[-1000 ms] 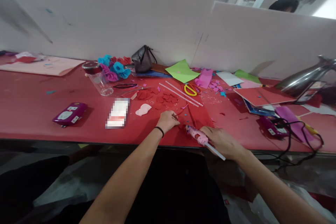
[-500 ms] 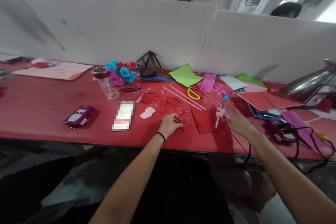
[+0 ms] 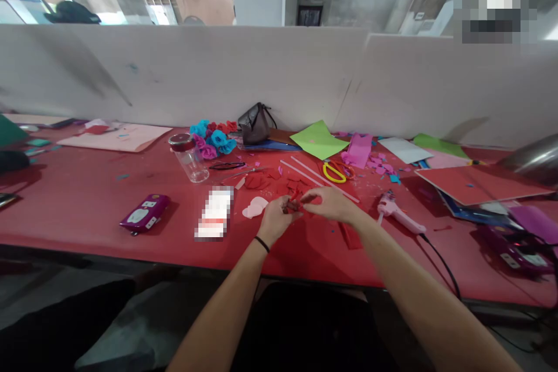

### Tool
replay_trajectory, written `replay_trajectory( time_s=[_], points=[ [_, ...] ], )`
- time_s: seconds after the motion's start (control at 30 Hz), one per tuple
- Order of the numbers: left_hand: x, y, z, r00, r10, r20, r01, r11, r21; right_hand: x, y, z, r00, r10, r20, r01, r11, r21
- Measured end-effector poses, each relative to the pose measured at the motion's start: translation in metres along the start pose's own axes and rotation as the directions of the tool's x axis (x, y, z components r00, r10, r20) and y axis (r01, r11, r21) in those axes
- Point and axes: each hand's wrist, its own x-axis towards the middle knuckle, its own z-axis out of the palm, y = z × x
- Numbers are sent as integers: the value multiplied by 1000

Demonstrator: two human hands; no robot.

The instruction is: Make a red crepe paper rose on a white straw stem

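Near the middle of the red table (image 3: 170, 253), my left hand (image 3: 279, 218) is closed around a small dark red piece, partly hidden by the fingers. My right hand (image 3: 329, 204) has come up against that piece from the right, its thumb and fingertips bent toward it; whether they grip it is too small to tell. A pink glue gun (image 3: 401, 215) lies on the table to the right of my right hand. Red paper (image 3: 350, 236) lies below my right wrist, and pale pink paper petals (image 3: 255, 207) lie left of my left hand.
Yellow-handled scissors (image 3: 333, 172) and two pale sticks (image 3: 322, 177) lie behind my hands. A glass jar (image 3: 189, 160), a phone (image 3: 214, 213) and a purple device (image 3: 145, 213) are on the left. Red board (image 3: 483, 183) lies at right, and a white partition (image 3: 218, 75) runs along the back.
My right hand has let go of the glue gun, which now lies on the table, and has moved left to my left hand. The camera view has shifted, showing more above the partition.
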Motion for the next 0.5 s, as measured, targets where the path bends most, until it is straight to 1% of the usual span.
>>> replay_trajectory(
  time_s=[0.07,0.17,0.23,0.33,0.4,0.5],
  points=[
    [2,-3,-1,1000,-5,-23,3,999,-48,8,0,0,999,38,11,-37,999,-23],
    [9,-5,-2,999,-19,-34,15,995,-97,15,5,-1,999,47,1,-47,998,-35],
    [16,-3,-3,999,-19,-36,15,995,-97,19,10,-1,999,35,-21,-34,999,31],
    [28,0,-5,999,-25,-27,25,999,-31,26,19,0,1000,-6,-30,11,987,161],
    [38,2,-8,999,-33,9,33,999,4,30,26,-1,999,-21,-24,25,981,195],
    [51,9,-11,995,-22,101,22,1000,5,34,37,-1,999,-24,-46,33,974,223]
  ],
)
